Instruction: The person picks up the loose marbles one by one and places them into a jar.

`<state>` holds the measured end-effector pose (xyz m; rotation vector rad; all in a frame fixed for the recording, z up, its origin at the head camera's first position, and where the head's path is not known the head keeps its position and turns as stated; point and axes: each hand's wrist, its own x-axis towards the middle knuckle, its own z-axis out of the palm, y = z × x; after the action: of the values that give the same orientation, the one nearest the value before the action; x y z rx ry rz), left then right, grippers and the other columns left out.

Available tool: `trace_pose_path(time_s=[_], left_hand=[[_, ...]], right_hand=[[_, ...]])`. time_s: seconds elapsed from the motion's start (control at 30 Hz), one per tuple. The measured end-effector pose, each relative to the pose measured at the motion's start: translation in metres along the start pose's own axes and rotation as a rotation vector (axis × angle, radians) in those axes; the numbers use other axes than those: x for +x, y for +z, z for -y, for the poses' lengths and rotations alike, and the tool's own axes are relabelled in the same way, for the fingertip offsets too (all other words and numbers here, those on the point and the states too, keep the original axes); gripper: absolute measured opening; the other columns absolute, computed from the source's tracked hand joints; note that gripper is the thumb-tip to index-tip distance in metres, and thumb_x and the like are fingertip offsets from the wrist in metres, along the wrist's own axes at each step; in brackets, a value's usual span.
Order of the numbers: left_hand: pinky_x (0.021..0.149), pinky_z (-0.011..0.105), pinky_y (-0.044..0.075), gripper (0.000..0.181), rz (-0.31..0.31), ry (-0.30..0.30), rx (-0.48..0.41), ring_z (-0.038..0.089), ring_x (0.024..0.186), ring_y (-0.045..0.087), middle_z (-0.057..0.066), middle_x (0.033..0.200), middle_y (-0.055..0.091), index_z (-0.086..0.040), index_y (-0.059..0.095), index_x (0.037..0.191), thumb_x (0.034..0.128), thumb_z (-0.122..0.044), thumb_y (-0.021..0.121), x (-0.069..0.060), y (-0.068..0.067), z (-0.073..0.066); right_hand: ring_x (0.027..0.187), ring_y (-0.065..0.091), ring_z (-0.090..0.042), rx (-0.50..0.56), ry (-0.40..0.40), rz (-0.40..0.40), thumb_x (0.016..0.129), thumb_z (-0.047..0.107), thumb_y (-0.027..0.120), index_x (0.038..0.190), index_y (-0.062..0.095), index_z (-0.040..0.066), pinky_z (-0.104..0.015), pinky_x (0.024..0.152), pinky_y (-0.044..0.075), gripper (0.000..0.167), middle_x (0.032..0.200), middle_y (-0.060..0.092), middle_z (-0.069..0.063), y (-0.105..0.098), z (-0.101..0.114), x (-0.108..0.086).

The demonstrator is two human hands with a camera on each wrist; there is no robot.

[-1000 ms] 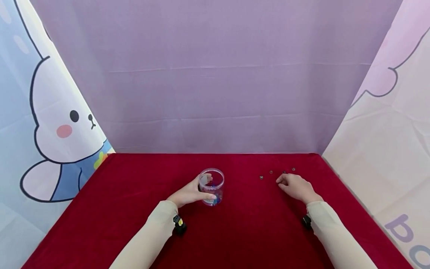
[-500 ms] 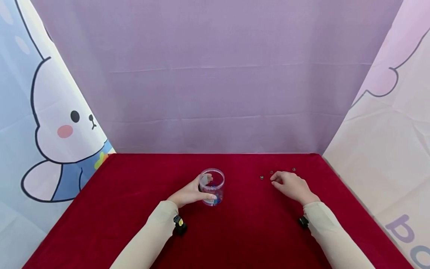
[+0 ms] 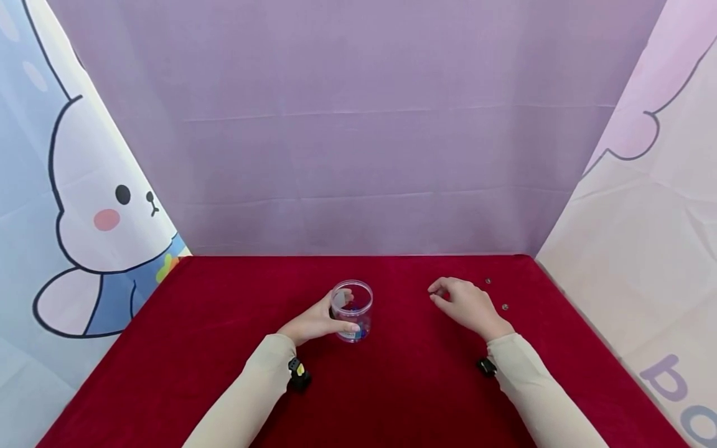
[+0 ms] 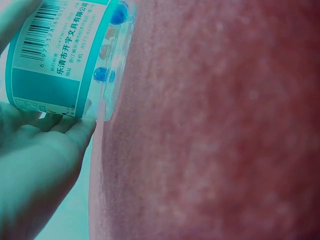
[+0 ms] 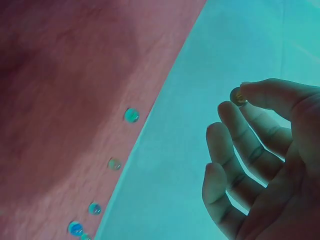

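In the head view my left hand grips a clear plastic jar, its thumb on the near side. The jar stands upright and open-topped. The left wrist view shows its printed label, with blue marbles and some paler ones near the bottom. To the right of the jar, my right hand is held over the cloth. Between its thumb and index finger it pinches a dark glass marble, seen in the right wrist view. The other fingers are loosely curved.
Several loose marbles lie on the red cloth in the right wrist view. Two of them show in the head view, a far marble and a nearer marble. A purple curtain hangs behind the table.
My right hand has moved left toward the jar, covering where marbles lay before. A marble near the right edge has come into sight. The left hand and jar have stayed put.
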<state>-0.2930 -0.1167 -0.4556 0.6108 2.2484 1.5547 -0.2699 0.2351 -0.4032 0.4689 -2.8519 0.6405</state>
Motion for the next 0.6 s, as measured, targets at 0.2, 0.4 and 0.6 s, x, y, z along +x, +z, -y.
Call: trace_pose_path(time_s=[0.2, 0.4, 0.6], left_hand=[[0.108, 0.051, 0.039, 0.094, -0.001, 0.001, -0.006, 0.025, 0.137, 0.04, 0.004, 0.152, 0.041, -0.015, 0.028, 0.155, 0.0828, -0.035, 0.084, 0.001, 0.0, 0.003], [0.108, 0.051, 0.039, 0.095, 0.002, 0.004, -0.009, 0.024, 0.137, 0.04, 0.005, 0.153, 0.041, -0.013, 0.028, 0.156, 0.083, -0.034, 0.084, 0.003, -0.001, 0.006], [0.109, 0.052, 0.038, 0.094, -0.002, 0.004, 0.001, 0.024, 0.138, 0.04, 0.004, 0.152, 0.042, -0.013, 0.028, 0.156, 0.083, -0.035, 0.084, 0.003, -0.001, 0.005]], right_hand=[[0.075, 0.058, -0.008, 0.018, -0.043, -0.045, 0.094, 0.023, 0.071, 0.108, 0.071, 0.021, -0.033, 0.062, 0.049, 0.014, 0.093, 0.066, 0.01, 0.005, 0.017, 0.003], [0.067, 0.053, -0.008, 0.039, -0.097, -0.087, 0.094, 0.024, 0.072, 0.109, 0.071, 0.019, -0.031, 0.057, 0.047, 0.016, 0.093, 0.065, 0.009, 0.009, 0.032, 0.007], [0.065, 0.053, -0.007, 0.06, -0.134, -0.114, 0.093, 0.024, 0.073, 0.109, 0.071, 0.018, -0.03, 0.057, 0.047, 0.018, 0.094, 0.066, 0.009, 0.013, 0.044, 0.01]])
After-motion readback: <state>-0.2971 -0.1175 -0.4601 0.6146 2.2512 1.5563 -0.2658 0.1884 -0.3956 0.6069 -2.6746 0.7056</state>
